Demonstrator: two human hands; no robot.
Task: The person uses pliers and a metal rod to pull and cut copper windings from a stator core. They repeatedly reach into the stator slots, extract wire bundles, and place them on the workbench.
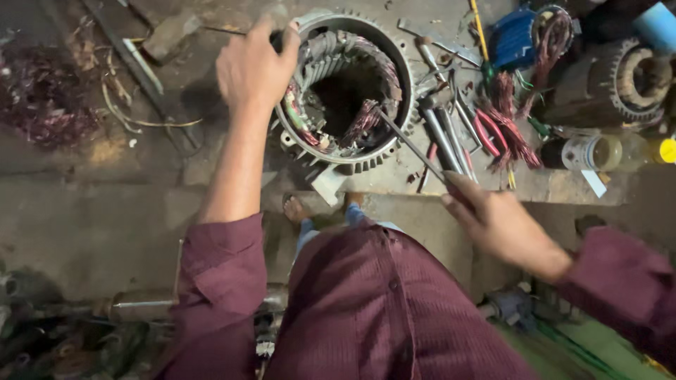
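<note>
A round grey motor stator housing point(394, 49) with cooling fins stands on a concrete ledge, its bore facing up. Reddish copper windings point(362, 119) line the inside and bulge over the near rim. My left hand point(253, 67) grips the housing's left rim. My right hand point(493, 218) holds a thin metal rod point(408, 144) whose tip reaches into the windings at the near side of the bore.
Loose tools point(451, 134), red-handled pliers point(486, 134) and pulled copper wire point(510, 127) lie right of the housing. A second finned motor point(627, 81), a blue part point(514, 39) and a small tin point(588, 151) sit at far right. Wire scrap point(42, 98) lies far left. My foot point(296, 209) shows below the ledge.
</note>
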